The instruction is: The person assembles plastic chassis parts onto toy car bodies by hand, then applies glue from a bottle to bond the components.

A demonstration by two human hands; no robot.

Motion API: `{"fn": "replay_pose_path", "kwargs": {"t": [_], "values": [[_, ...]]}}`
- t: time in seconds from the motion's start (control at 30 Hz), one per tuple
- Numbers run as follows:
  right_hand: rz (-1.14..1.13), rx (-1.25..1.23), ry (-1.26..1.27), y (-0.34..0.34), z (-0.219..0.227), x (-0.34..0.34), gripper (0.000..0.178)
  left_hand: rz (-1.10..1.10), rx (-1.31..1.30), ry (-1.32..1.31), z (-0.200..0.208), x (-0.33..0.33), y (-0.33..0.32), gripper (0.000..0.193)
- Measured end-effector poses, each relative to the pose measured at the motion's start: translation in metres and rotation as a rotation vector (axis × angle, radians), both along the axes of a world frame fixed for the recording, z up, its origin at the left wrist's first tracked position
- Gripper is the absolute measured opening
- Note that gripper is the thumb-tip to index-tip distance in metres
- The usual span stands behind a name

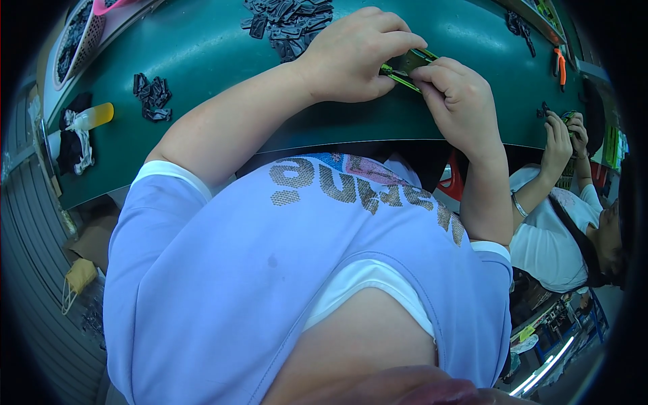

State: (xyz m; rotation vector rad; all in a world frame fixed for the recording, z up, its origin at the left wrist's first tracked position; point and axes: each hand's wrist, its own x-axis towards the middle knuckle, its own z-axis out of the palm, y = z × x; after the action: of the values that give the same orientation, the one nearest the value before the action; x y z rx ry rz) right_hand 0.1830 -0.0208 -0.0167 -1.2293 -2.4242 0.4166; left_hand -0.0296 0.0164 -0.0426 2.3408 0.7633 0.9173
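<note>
Pinching 1 thin green-edged piece point(409, 64), long edge aslant down to the R, btwn closed-in fingers of L hand point(361, 57) & R hand point(461, 94), over glossy green tabletop point(202, 40), w/ 1 big heap point(290, 25) nearby & 1 sml pile point(156, 93) farther L of flat, black, plastic-looking parts.
</note>
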Motion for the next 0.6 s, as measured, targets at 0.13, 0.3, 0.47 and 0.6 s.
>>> {"fn": "replay_pose_path", "kwargs": {"t": [0.13, 0.3, 0.47, 0.6], "values": [[0.038, -0.017, 0.018, 0.0002, -0.0003, 0.0031, 0.009, -0.019, -0.013, -0.009, -0.0008, 0.0011, -0.0001, 0.052], [0.016, 0.081, -0.040, -0.0005, -0.0043, -0.0012, 0.008, -0.018, 0.032, -0.029, -0.0052, 0.0019, 0.0011, 0.053], [-0.032, 0.093, -0.026, -0.0025, -0.0044, -0.0044, 0.009, -0.018, -0.005, -0.033, -0.0049, 0.0013, 0.0005, 0.055], [-0.031, 0.116, -0.024, -0.0034, -0.0048, -0.0049, 0.009, -0.015, 0.018, -0.040, -0.0051, 0.0011, 0.0007, 0.055]]}}
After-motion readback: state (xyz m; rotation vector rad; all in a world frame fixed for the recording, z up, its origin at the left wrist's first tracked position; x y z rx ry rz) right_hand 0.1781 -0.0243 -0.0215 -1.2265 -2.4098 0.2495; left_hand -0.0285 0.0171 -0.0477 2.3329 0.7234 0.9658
